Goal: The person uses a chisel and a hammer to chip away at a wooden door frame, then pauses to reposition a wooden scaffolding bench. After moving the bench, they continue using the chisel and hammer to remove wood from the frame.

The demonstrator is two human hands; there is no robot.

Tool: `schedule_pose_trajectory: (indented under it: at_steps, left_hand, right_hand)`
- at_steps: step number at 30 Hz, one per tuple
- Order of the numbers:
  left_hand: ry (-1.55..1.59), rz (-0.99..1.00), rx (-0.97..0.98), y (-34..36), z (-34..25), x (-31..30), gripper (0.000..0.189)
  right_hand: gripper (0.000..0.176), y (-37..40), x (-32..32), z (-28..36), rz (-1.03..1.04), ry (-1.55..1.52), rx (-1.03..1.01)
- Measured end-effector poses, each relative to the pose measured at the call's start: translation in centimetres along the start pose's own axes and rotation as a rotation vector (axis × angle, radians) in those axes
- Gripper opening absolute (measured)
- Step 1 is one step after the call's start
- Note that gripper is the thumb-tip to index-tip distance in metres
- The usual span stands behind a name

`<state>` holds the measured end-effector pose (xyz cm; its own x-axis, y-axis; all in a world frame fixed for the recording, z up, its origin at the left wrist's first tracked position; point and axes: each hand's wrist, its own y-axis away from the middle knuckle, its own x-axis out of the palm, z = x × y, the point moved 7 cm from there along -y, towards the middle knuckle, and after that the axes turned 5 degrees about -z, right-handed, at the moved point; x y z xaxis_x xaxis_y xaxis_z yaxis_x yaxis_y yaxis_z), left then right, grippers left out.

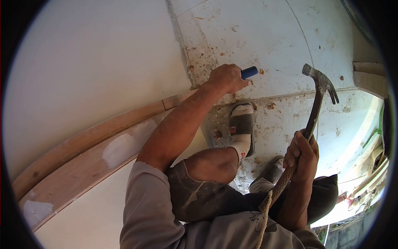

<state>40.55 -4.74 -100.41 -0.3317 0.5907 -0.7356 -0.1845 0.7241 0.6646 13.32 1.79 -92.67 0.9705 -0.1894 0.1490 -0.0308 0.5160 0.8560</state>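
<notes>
Head view: the left hand [226, 79] is curled closed around a blue cylindrical handle [249, 72], whose visible end points rightward. Well apart, to its right, the right hand [303, 155] wraps a dark, worn metal claw hammer [316, 108], shaft slanting forward, head beyond the fist.

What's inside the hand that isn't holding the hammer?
The left hand is curled around a blue stick-shaped thing. One end pokes out, but the hand covers the rest, so I can't tell what it is.
</notes>
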Motion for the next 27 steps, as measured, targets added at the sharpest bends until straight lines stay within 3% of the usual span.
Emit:
schedule_pose_trajectory:
  at_steps: [4,6,8,10,11,14,16,20,27]
  left_hand:
    - [0.077,0.064,0.05,1.1,1.9,-1.1,0.054]
    - [0.251,-0.038,-0.039,1.5,2.7,-3.8,0.056]
    - [0.587,-0.346,-0.194,2.3,5.2,-8.1,0.055]
    - [1.141,-0.496,-0.176,2.9,5.7,-11.4,0.05]
    - [1.248,-0.543,-0.149,2.9,5.3,-12.5,0.05]
    - [1.094,-0.606,-0.173,2.3,4.6,-12.7,0.052]
    - [0.679,-0.757,-0.077,1.8,4.7,-12.9,0.061]
    - [0.774,-0.714,-0.14,1.9,6.7,-11.8,0.075]
    - [0.551,-0.666,-0.038,1.2,5.8,-11.0,0.069]
  right_hand:
    - [0.014,-0.2,0.2,0.6,-0.023,-0.034,-0.014]
    - [0.014,-0.3,-0.2,0.6,-0.055,-0.042,-0.004]
    - [0.014,-0.3,-0.3,0.4,-0.025,-0.037,0.004]
    - [0.014,-0.4,-0.2,0.2,-0.041,-0.039,0.014]
    - [0.015,-0.5,-0.2,0.2,-0.039,-0.03,0.013]
    - [0.018,-0.5,-0.3,0.3,-0.024,-0.035,0.049]
    - [0.019,-0.7,-0.4,0.2,-0.016,-0.047,0.053]
    - [0.015,-0.8,-0.2,-0.1,-0.04,-0.05,0.066]
    - [0.014,-1.2,-0.4,-0.9,-0.042,-0.022,0.132]
